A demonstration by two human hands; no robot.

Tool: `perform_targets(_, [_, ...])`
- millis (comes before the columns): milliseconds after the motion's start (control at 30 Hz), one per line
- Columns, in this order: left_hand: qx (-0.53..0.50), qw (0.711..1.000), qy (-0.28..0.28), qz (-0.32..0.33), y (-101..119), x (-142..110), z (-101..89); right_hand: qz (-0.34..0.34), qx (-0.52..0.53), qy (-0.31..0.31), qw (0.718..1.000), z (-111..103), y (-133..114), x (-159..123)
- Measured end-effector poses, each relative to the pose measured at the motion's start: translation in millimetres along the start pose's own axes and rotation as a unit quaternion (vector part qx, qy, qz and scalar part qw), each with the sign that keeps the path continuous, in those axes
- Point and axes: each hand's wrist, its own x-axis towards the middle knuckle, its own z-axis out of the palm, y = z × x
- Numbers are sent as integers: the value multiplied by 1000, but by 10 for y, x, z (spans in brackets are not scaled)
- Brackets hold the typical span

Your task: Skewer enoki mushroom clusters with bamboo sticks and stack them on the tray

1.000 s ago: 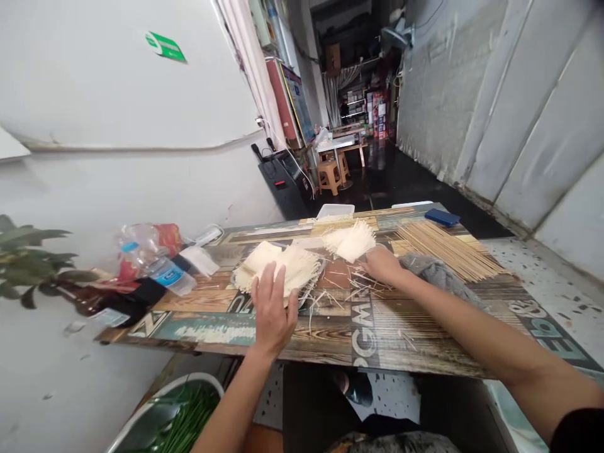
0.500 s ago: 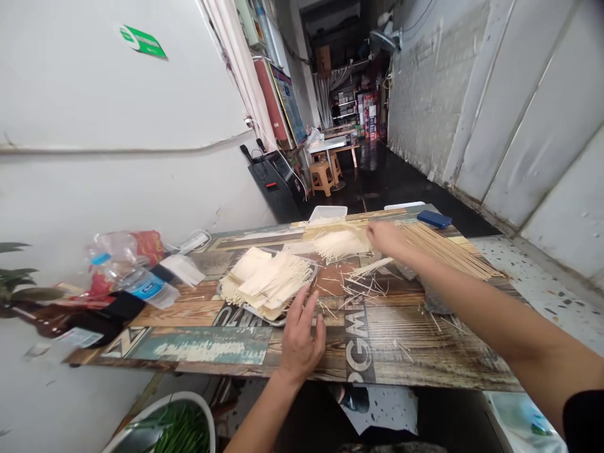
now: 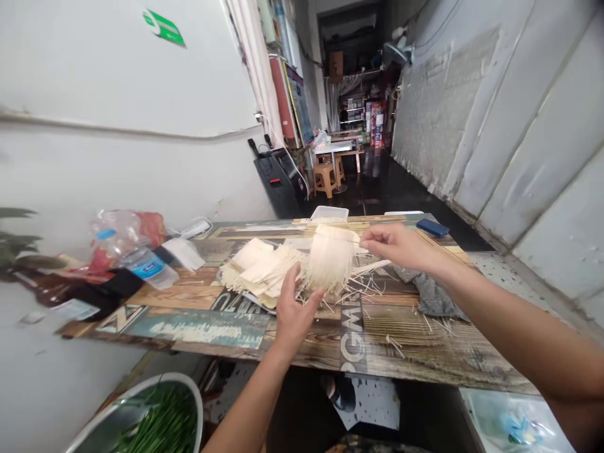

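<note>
My right hand [image 3: 389, 242] is closed in a pinch at the right upper edge of a pale cream sheet [image 3: 333, 251], whose lower edge is fringed with thin strands like enoki mushrooms. A thin line, perhaps a stick, shows at the fingertips. The sheet stands tilted up toward me. My left hand [image 3: 295, 311] is open, thumb and fingers apart, near the sheet's lower left; whether it touches is unclear. Left of it, a stack of similar pale fringed pieces [image 3: 259, 267] lies on a tray mostly covered by them. Loose white strands [image 3: 365, 286] lie scattered on the table.
A grey cloth [image 3: 436, 296] and a blue box [image 3: 433, 227] are on the right of the wood-patterned table [image 3: 207, 333]. A water bottle [image 3: 151, 269] lies at the left. Behind stands a white container [image 3: 330, 212]. Below left is a bowl of green vegetables [image 3: 158, 418].
The fringed sheet that lay flat at the back has been raised and drawn toward me by my right hand. My left hand has shifted slightly up and left. The view has turned a little.
</note>
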Motion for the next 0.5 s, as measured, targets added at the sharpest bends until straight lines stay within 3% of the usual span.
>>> perform_targets(67, [-120, 991, -44, -48, 83, -43, -77, -18, 64, -46, 997, 34, -137, -32])
perform_targets(167, [-262, 952, -113, -112, 150, -195, -159, -3, 120, -110, 987, 98, -257, 23])
perform_targets(267, [-315, 933, -85, -152, 138, -340, -234, 32, 137, -138, 980, 189, -289, 177])
perform_targets(400, [-298, 929, 0, -218, -5, -458, -377, 56, 111, -60, 990, 324, -358, 486])
perform_targets(500, [-281, 931, 10, -234, -158, -527, -435, 44, 31, 33, 998, 504, -493, 755])
